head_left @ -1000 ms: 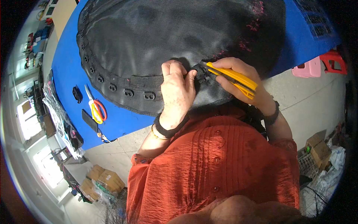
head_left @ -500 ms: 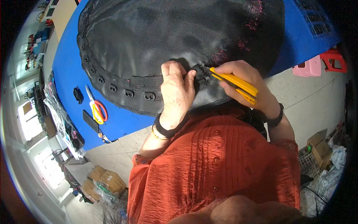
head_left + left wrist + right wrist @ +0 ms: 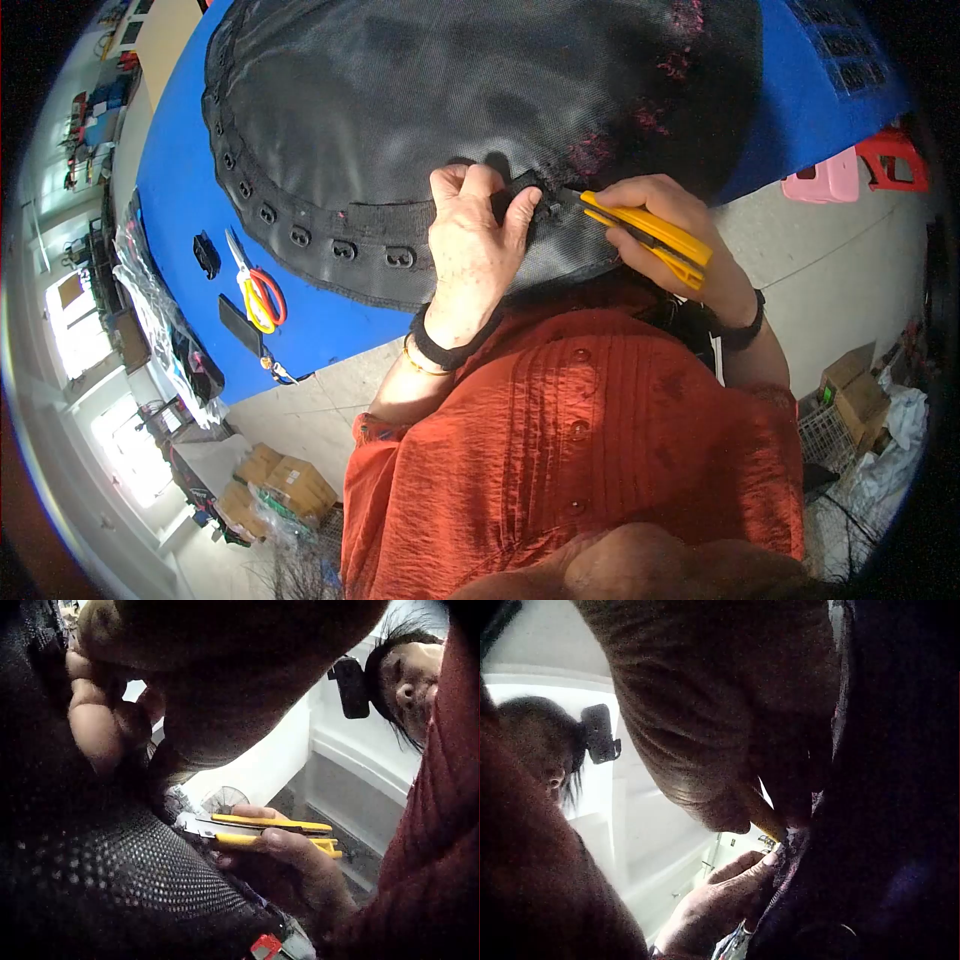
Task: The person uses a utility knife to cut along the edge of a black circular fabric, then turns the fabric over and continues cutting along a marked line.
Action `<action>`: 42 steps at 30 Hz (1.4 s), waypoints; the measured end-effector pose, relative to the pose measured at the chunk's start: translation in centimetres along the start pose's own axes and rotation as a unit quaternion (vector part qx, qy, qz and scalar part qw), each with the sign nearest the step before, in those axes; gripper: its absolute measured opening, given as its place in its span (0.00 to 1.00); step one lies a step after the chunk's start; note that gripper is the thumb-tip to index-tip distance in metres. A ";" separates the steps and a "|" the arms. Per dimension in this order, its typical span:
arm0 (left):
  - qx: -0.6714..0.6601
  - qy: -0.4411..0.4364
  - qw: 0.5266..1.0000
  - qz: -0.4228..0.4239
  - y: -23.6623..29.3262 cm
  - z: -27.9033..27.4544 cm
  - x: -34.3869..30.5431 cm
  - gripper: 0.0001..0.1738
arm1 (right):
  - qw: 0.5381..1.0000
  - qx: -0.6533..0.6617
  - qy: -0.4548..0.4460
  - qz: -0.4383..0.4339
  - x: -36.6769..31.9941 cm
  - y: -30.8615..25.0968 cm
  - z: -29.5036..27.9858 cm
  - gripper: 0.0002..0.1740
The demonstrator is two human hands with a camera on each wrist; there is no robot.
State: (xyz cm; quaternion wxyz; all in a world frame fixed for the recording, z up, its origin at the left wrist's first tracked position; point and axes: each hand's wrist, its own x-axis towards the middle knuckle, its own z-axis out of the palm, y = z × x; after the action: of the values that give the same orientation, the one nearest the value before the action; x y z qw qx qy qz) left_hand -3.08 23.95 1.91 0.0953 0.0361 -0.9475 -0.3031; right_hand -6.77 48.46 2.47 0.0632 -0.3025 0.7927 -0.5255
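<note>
A large round piece of black mesh fabric [image 3: 420,110] lies in front of me, with a webbing strip [image 3: 390,216] and several black plastic clips [image 3: 399,257] along its near edge. My left hand [image 3: 470,235] pinches a black strap end [image 3: 522,183] between thumb and curled fingers, holding it against the mesh. In my right hand [image 3: 700,215] are yellow-handled thread snips [image 3: 655,235], gripped between thumb and fingers. Their blades point left, a little right of my left thumb. The left wrist view shows the metal blades [image 3: 196,826] close over the fabric edge. Pink threads [image 3: 590,152] mark the mesh beyond.
Red-and-yellow scissors [image 3: 262,300], a small black piece [image 3: 206,255] and a flat black object [image 3: 239,322] lie on the blue table [image 3: 325,318] to the left. Pink [image 3: 825,183] and red [image 3: 893,162] stools stand right. Cardboard boxes [image 3: 300,485] sit on the floor.
The snips in my right hand have drawn back to the right and slightly toward me, away from the strap. My left hand keeps its hold in nearly the same place.
</note>
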 end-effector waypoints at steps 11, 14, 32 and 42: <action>0.000 -0.017 1.000 -0.022 -0.3 0.0 0.0 0.21 | 0.999 -0.013 0.011 0.037 0.2 0.0 -0.1 0.16; -0.004 -0.020 0.999 -0.028 -0.2 0.0 0.0 0.20 | 0.999 -0.004 0.020 0.035 0.8 0.1 0.2 0.17; -0.001 -0.016 1.000 -0.024 -0.4 0.2 -0.1 0.20 | 0.999 0.046 0.005 0.025 1.8 0.5 1.2 0.17; 0.013 -0.014 1.000 -0.006 -0.2 0.1 -0.1 0.17 | 1.000 -0.025 -0.011 -0.009 0.5 -0.1 -0.1 0.18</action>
State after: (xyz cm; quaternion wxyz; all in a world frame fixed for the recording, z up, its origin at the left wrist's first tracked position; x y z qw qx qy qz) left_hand -2.99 23.84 1.66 0.0802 0.0386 -0.9523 -0.2918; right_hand -7.13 48.25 2.73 0.0595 -0.3173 0.8021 -0.5024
